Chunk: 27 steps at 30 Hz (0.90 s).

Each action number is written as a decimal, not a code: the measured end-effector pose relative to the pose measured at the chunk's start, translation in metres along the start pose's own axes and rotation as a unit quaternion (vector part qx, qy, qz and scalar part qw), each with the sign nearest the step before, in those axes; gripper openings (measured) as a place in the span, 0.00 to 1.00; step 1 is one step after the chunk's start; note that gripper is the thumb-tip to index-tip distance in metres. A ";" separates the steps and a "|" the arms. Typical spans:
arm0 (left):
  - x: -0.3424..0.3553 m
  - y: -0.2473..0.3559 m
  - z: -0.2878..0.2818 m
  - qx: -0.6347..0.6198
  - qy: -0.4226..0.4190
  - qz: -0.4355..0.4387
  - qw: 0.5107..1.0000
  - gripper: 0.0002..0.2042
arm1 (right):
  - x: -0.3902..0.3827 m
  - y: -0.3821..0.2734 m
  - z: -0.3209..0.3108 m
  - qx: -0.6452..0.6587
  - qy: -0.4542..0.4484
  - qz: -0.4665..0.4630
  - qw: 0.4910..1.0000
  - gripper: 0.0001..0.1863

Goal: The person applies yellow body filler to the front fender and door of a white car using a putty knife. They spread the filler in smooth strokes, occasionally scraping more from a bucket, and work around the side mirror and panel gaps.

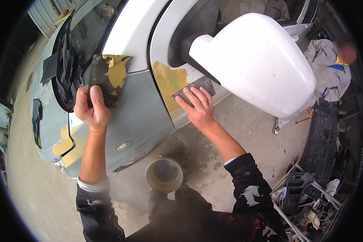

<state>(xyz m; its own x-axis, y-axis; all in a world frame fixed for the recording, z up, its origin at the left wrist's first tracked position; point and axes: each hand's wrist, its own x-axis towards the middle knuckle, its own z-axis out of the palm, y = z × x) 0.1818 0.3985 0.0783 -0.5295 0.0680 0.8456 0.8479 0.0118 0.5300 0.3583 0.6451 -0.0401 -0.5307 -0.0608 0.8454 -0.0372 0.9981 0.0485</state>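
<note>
In my left hand (92, 109) is a dark flat board (99, 76), gripped between thumb and fingers, with a smear of yellow body filler (117, 72) on its upper face. My right hand (197, 108) presses a small dark spreader (201, 85) flat against the white car door (184, 68), fingertips lying over it. The spreader sits at the right edge of a patch of yellow filler (168, 82) on the door, just below the white wing mirror (258, 64). Grey primed fender (137, 105) lies between my two hands.
A round bucket (164, 175) stands on the concrete floor by my feet. At right another person (328, 68) in grey work clothes is near the car. Discarded car parts and a metal frame (302, 193) pile up at lower right. More filler (68, 141) marks the car's front corner.
</note>
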 end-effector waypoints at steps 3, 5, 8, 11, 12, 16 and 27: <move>0.001 0.000 0.001 0.005 0.001 0.020 1.000 0.10 | -0.025 0.002 0.016 0.001 0.012 -0.008 1.000 0.22; 0.001 0.001 0.001 0.006 -0.001 0.020 1.000 0.10 | -0.042 0.004 0.021 0.000 -0.002 -0.004 1.000 0.22; 0.002 0.001 0.000 0.009 0.000 0.021 1.000 0.10 | -0.056 0.003 0.013 0.008 -0.042 0.004 0.999 0.22; 0.003 0.000 0.001 0.003 -0.007 0.029 1.000 0.10 | -0.048 -0.003 -0.005 0.011 -0.065 0.013 0.998 0.23; 0.003 0.001 0.000 0.005 -0.009 0.025 1.000 0.10 | -0.040 -0.006 -0.010 0.014 -0.051 0.016 0.998 0.23; 0.004 0.002 0.001 0.000 -0.012 0.014 1.000 0.10 | 0.006 -0.015 -0.021 0.014 -0.052 0.021 0.998 0.26; 0.003 0.001 0.003 -0.041 -0.002 0.016 0.999 0.08 | -0.041 -0.024 0.016 -0.005 -0.034 0.008 0.999 0.21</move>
<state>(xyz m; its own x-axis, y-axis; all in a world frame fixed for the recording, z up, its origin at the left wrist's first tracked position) 0.1813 0.4017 0.0811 -0.5017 0.0704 0.8622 0.8595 -0.0720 0.5060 0.3678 0.6231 -0.0846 -0.5869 -0.0442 0.8085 -0.0201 0.9990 0.0401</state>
